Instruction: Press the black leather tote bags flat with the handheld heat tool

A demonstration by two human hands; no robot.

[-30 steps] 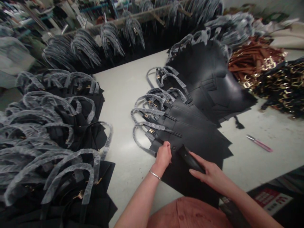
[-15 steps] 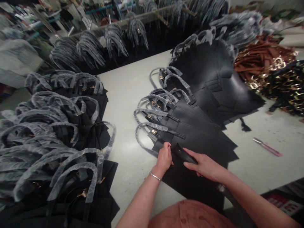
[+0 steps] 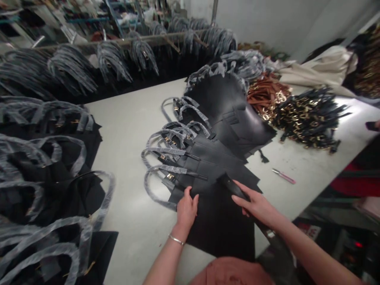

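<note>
At lower centre of the frame, left hand (image 3: 185, 211) and right hand (image 3: 260, 204) are over the nearest black panel (image 3: 221, 227)!
Left thumb and fingers (image 3: 187, 191) stand apart on the panel's upper-left part; right fingers wrap firmly round a dark long piece (image 3: 236, 189), its tip above the panel — contact, I can't tell. That panel lies flat at the near end of a fanned stack (image 3: 210, 156), on the pale surface (image 3: 130, 194). It looks light, smooth and pliable, likely to slide or scuff, so edges are the safer hold — the film-wrapped handle loop (image 3: 175, 170), upper left of the left hand, could well prove slippery.
</note>
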